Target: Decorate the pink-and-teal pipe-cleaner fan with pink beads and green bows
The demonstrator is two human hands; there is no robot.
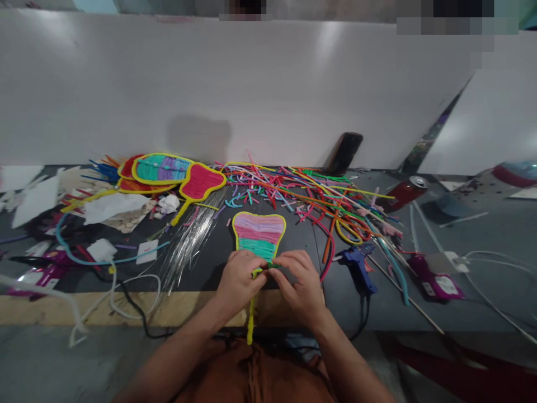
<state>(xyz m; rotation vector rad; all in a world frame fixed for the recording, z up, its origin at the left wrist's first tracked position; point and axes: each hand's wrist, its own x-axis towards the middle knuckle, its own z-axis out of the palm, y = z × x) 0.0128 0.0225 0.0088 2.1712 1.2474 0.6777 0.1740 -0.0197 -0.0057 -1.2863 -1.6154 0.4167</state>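
In front of me lies a fan-shaped piece made of pipe cleaners (pixel 259 230), with a yellow outline, pink and lilac bands at the top and teal below. Its twisted yellow stem (pixel 250 322) hangs past the table's front edge. My left hand (pixel 242 275) and my right hand (pixel 300 282) meet at the piece's lower end. Between their fingertips is a short green pipe cleaner (pixel 269 264), pinched from both sides. Fingers hide most of the green bit and the lower tip of the fan shape.
Finished-looking pipe cleaner shapes (pixel 203 182) lie back left, near silver tinsel strands (pixel 191 240). Loose pipe cleaners (pixel 289 187) spread across the back. A blue glue gun (pixel 358 267) rests right of my hand. A phone (pixel 346 154) leans on the white partition (pixel 268 84); a can (pixel 406 193) stands right.
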